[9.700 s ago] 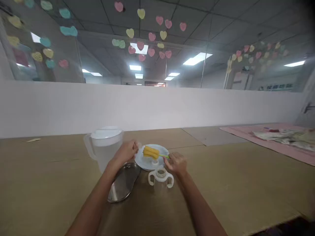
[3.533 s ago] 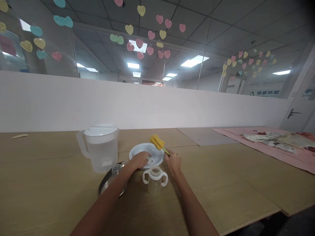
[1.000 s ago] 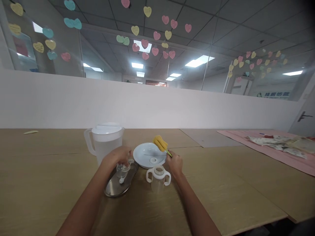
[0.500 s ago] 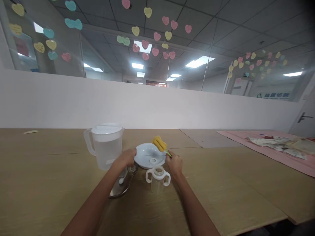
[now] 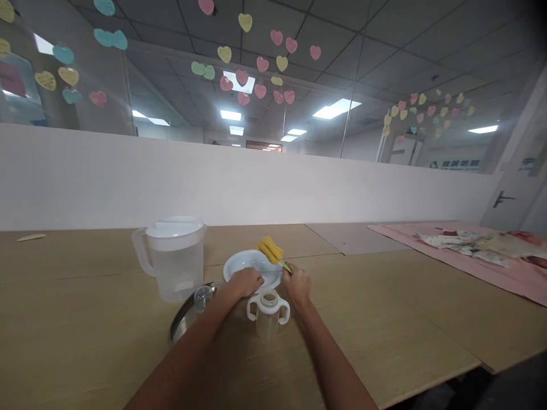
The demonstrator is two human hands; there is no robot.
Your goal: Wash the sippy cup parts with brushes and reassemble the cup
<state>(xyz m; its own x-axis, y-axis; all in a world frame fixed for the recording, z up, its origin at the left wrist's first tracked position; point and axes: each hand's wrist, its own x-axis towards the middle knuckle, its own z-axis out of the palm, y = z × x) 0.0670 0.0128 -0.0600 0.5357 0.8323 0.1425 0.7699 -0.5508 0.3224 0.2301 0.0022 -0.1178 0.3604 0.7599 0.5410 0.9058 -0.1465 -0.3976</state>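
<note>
My right hand [image 5: 298, 285] is closed on the thin green handle of a sponge brush [image 5: 270, 250], whose yellow head points up and left above the white bowl [image 5: 231, 263]. My left hand [image 5: 247, 281] reaches over the bowl's front, fingers curled inward; what they grip, if anything, is hidden. Just in front of the bowl stands a clear baby bottle [image 5: 268, 313], uncapped, with a white collar and two white handles. It sits between my wrists. Partly under my left forearm lies a round metal tray [image 5: 177, 323] carrying a small clear cup [image 5: 203, 297].
A lidded translucent pitcher [image 5: 177, 267] stands behind the tray on the left. Toward the right, a pink cloth [image 5: 401, 234] bears crumpled cloths or papers. A pale flat strip [image 5: 31, 237] lies far left. Behind the wooden table [image 5: 376, 319] rises a white wall [image 5: 256, 191].
My left hand has moved right, from the bowl's left rim to its front near the bottle. The tray shows differently under my forearm. The view has turned slightly right; the brush stays in my right hand.
</note>
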